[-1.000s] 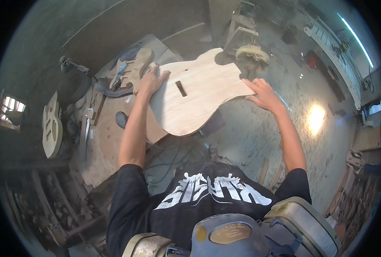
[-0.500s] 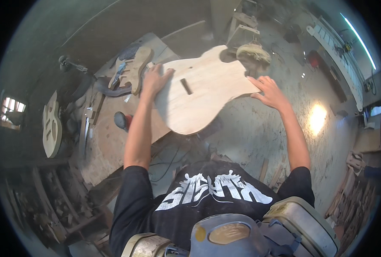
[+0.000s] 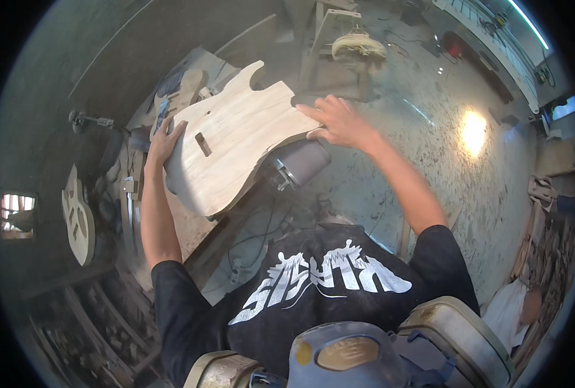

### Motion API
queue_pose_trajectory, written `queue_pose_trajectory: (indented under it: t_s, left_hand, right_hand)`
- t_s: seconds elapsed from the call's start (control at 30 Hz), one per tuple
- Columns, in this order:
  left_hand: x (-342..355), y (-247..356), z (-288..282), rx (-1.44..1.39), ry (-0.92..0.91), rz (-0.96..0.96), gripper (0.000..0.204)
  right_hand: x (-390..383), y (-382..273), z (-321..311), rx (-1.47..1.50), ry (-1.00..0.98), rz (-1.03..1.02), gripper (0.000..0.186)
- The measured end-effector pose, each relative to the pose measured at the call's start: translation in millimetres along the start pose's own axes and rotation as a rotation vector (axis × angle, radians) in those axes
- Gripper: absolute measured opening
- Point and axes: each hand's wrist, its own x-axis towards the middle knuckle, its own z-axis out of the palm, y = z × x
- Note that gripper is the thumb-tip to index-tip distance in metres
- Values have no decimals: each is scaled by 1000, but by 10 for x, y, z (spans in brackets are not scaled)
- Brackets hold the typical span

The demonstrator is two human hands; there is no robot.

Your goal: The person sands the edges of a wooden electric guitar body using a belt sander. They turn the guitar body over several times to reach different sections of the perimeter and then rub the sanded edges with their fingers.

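Observation:
A pale, unfinished electric guitar body (image 3: 239,139) is held slightly tilted between my two hands, with a dark slot cut through its face. My left hand (image 3: 164,143) grips its rounded left end, fingers over the edge. At the horned right end, my right hand (image 3: 340,123) clasps the corner, its thumb below the rim. A grey cylindrical drum with a metal end fitting (image 3: 303,163) shows just beneath the near right edge; whether the wood touches it I cannot tell.
Behind my left hand another guitar body (image 3: 189,89) lies on a wooden workbench (image 3: 193,226). A further body (image 3: 78,220) is at the far left. Wood strips (image 3: 100,330) fill the lower left. A padded stool (image 3: 357,48) stands at the back. Cables (image 3: 261,236) trail on the floor.
Both hands have carried the guitar body to the left, tilting it more steeply. The grey drum beside its near edge has come into view. The whole view has also shifted slightly.

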Motion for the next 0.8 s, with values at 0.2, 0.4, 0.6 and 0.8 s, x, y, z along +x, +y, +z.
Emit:
queue_pose_trajectory:
  t_s: [0.2, 0.4, 0.6, 0.8]
  left_hand:
    - [64, -81, -86, 4, -45, -42, 85]
    - [298, -599, -149, -105, -72, -109, 70]
    - [-154, 258, -1015, -1105, -316, -94, 63]
    - [-751, 292, -1063, -1287, 334, 686, 88]
  right_hand:
    - [55, -70, 130, 6, 48, -16, 71]
    - [83, -105, 64, 117, 163, -85, 66]
    - [252, -49, -744, 150, 276, -94, 60]
    - [534, -401, -1527, 480, 178, -181, 62]
